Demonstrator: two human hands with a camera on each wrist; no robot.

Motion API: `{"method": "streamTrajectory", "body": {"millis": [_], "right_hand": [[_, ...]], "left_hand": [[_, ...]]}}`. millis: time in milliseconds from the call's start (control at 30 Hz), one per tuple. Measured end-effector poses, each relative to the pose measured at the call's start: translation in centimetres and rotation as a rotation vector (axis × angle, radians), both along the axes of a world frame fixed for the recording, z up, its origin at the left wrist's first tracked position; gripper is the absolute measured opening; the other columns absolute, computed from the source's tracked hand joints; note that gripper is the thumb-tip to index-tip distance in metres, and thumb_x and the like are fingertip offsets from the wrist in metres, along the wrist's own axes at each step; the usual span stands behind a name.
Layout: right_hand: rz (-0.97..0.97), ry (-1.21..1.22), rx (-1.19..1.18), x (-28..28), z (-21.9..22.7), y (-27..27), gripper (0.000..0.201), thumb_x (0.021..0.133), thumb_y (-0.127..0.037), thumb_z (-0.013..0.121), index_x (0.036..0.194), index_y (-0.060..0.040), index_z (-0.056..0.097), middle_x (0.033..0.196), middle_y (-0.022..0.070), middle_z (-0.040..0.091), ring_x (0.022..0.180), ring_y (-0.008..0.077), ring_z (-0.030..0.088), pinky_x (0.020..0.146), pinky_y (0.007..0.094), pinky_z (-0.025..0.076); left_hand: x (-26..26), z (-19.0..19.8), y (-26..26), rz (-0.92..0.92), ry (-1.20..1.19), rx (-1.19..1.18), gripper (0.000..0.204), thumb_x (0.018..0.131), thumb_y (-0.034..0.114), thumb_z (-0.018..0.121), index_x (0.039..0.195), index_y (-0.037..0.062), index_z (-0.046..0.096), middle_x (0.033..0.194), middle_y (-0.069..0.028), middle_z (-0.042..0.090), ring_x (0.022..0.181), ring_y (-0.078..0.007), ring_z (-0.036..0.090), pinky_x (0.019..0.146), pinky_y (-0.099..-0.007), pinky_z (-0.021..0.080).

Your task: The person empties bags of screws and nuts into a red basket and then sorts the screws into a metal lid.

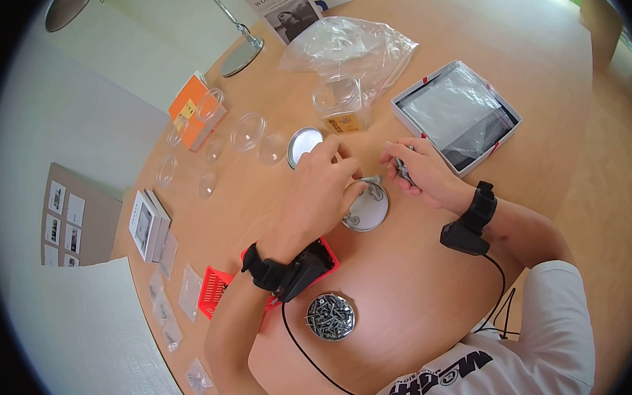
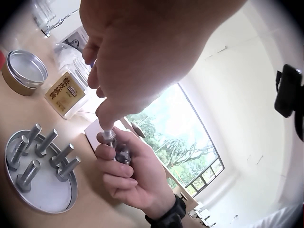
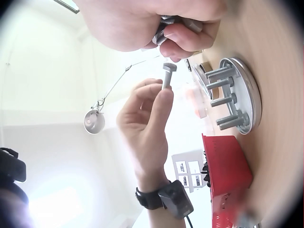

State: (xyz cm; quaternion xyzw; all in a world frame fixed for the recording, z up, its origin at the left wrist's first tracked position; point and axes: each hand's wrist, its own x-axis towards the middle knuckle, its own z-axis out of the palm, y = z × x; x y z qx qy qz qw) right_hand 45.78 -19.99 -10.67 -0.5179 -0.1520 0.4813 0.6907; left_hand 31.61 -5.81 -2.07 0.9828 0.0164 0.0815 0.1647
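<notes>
My left hand pinches a bolt by its shank between thumb and fingers, head up in the right wrist view. Close beside it, my right hand has curled fingers round several loose metal bolts. Both hands are above a round, shallow metal lid. Several hex bolts stand upright on their heads inside it, along the rim. From the head, my left hand covers part of the lid. An open round tin stands just beyond my left hand.
A dish of screws is nearest my body. The red basket sits under my left forearm. A white box with plastic wrap lies at the right. Further back are a clear jar, a plastic bag, clear round dishes and a lamp base.
</notes>
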Motion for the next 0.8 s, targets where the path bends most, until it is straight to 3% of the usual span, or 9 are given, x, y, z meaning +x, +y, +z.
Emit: {"method": "streamTrajectory", "body": {"millis": [133, 433, 633, 800], "right_hand": [[-0.014, 0.003, -0.019, -0.2, 0.6, 0.0, 0.024, 0.102, -0.025, 0.055, 0.094, -0.0027, 0.06, 0.073, 0.0048, 0.057, 0.047, 0.0077, 0.045, 0.039, 0.0224, 0.028], [0.015, -0.008, 0.044, 0.0, 0.5, -0.2, 0.025, 0.101, -0.024, 0.055, 0.095, -0.0001, 0.057, 0.072, 0.0048, 0.058, 0.048, 0.0075, 0.045, 0.039, 0.0235, 0.029], [0.03, 0.064, 0.075, -0.1, 0.5, -0.3, 0.039, 0.104, -0.039, 0.051, 0.094, -0.0023, 0.058, 0.072, 0.004, 0.058, 0.047, 0.0077, 0.045, 0.038, 0.0231, 0.029], [0.085, 0.141, 0.071, -0.5, 0.9, -0.3, 0.054, 0.104, -0.054, 0.041, 0.09, -0.0047, 0.058, 0.067, 0.0036, 0.056, 0.044, 0.0077, 0.044, 0.035, 0.0215, 0.026]], "left_hand": [[-0.4, -0.6, -1.1, -0.103, 0.003, 0.147, 0.015, 0.076, 0.011, 0.079, 0.087, 0.0044, 0.071, 0.102, -0.0088, 0.057, 0.095, -0.0269, 0.058, 0.081, -0.0403, 0.045], [0.5, -3.4, -1.7, -0.131, 0.085, 0.323, 0.011, 0.073, 0.011, 0.078, 0.083, 0.0092, 0.075, 0.1, -0.0081, 0.055, 0.1, -0.0248, 0.055, 0.081, -0.0391, 0.042], [0.6, -2.7, -1.6, -0.123, 0.105, 0.23, 0.016, 0.076, 0.011, 0.077, 0.092, 0.0083, 0.074, 0.096, -0.009, 0.054, 0.097, -0.0263, 0.055, 0.08, -0.0393, 0.043], [0.8, -0.8, -1.8, -0.073, -0.11, 0.049, 0.021, 0.081, 0.013, 0.077, 0.099, 0.0051, 0.071, 0.094, -0.0106, 0.055, 0.088, -0.0293, 0.057, 0.077, -0.0412, 0.047]]}}
